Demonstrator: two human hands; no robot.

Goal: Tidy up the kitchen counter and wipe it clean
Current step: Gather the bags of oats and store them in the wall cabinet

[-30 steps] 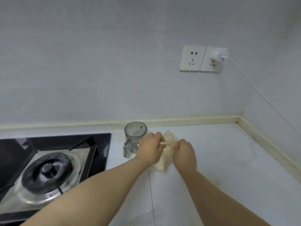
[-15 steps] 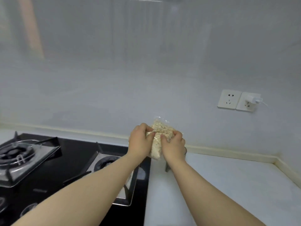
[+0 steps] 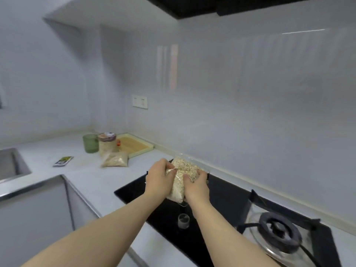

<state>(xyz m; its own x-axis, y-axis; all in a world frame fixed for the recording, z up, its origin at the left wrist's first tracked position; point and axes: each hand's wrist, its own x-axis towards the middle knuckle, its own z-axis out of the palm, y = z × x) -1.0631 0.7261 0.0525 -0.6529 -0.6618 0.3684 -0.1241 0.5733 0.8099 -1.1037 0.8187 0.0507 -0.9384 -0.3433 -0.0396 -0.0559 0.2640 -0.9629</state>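
Note:
A clear plastic bag of oats (image 3: 182, 177) is held in the air above the black gas stove (image 3: 227, 205). My left hand (image 3: 159, 175) grips its left side and my right hand (image 3: 196, 183) grips its right side, fingers curled into the plastic. Further left on the pale counter (image 3: 86, 176) lies a second oat bag (image 3: 115, 161), with a jar of oats (image 3: 107, 143) and a green cup (image 3: 90, 143) behind it.
A wooden cutting board (image 3: 134, 144) lies against the wall behind the jar. A small dark packet (image 3: 63, 161) lies near the sink (image 3: 9, 164) at far left. A burner (image 3: 279, 232) sits at lower right, a stove knob (image 3: 183, 220) below my hands.
Both hands have lifted the oat bag off the right counter and carried it left over the stove. The view has swung left, so the socket and grey cup are out of sight.

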